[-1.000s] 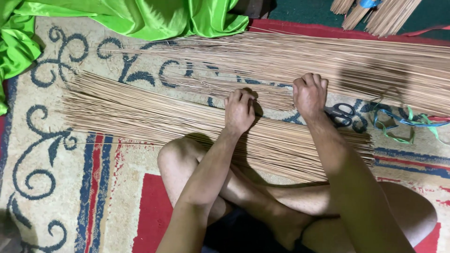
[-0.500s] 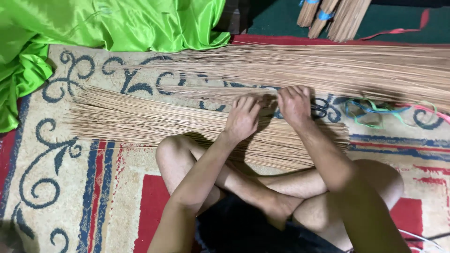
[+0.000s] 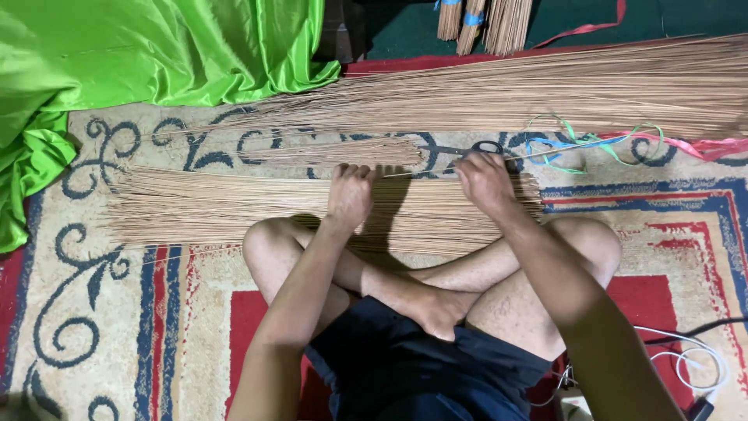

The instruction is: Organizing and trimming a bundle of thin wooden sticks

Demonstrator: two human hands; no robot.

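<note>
left hand (image 3: 349, 196) fingers curled on thin stick (image 3: 421, 173) | right hand (image 3: 485, 184) pinching it (3 o'clock) | stick pile (image 3: 218, 209) beneath

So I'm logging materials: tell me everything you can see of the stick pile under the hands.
The stick pile is a flat layer of thin, straight, tan sticks, like dried palm ribs, lying lengthwise across the patterned rug before the crossed legs. The left hand and right hand press on it. It looks loose, unbound.

Even, bright light fell from above me; my arms cast soft shadows; the view stayed sharp throughout.
</note>
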